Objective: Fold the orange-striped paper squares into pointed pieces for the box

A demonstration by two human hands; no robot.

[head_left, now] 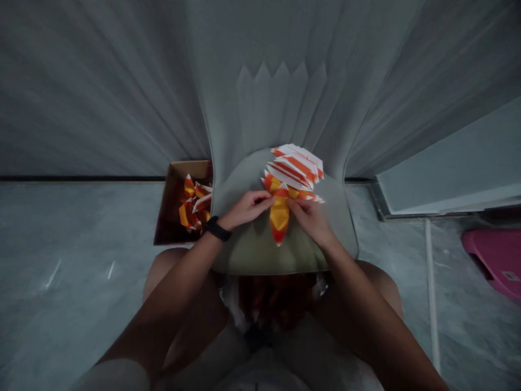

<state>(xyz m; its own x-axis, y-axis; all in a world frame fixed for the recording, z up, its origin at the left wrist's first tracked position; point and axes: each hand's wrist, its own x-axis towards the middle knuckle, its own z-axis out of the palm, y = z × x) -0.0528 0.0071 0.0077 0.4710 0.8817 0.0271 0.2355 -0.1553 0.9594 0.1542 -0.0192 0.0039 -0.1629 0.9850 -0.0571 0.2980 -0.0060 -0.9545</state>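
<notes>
My left hand (248, 209) and my right hand (309, 217) both pinch a folded strip of yellow, orange and white paper (279, 217) on a pale green seat (252, 247) in front of me. The strip points down toward me. Just beyond it lies a fanned stack of orange-and-white striped papers (297, 165). A black band is on my left wrist.
A brown cardboard box (171, 201) with several folded orange-and-yellow papers (194, 206) stands on the grey floor left of the seat. A pink plastic object (494, 260) lies at the right edge. A grey wall rises behind.
</notes>
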